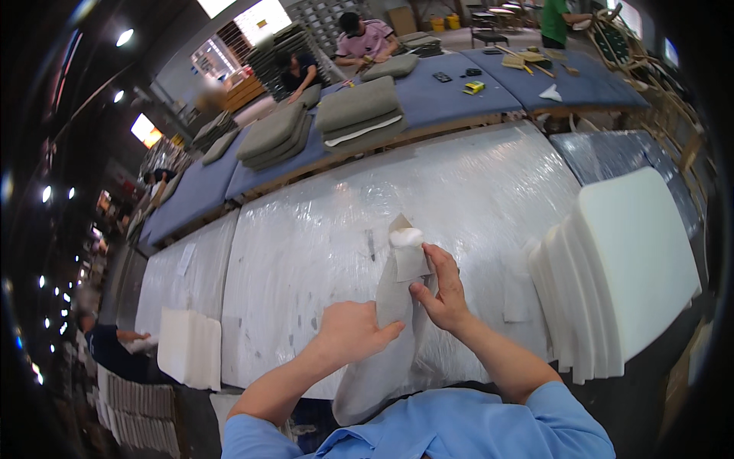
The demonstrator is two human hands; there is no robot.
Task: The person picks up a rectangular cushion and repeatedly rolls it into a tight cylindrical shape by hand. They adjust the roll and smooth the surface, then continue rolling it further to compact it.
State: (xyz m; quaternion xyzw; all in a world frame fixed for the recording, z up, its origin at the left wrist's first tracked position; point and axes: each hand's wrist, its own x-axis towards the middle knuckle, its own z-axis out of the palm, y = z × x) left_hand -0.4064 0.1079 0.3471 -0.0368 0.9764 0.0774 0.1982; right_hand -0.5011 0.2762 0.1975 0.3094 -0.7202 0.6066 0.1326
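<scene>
A grey fabric cushion cover (381, 376) hangs lengthwise from the plastic-wrapped table (306, 252) toward my body. White padding (407, 237) shows at its far end, next to a folded-out fabric flap. My left hand (353, 330) is closed around the cover's left side, thumb pointing right across it. On the other side, my right hand (443, 294) holds the cover's right edge near the far end, thumb on the near side and fingers stretched along it. The fabric hides part of the left fingers.
White foam pads stand stacked (604, 275) at the right, with a smaller stack (189, 348) at the left. Beyond, blue-topped tables (451, 96) carry grey cushions (359, 107) and small tools. Several people work behind those tables; another person (115, 348) is at the far left.
</scene>
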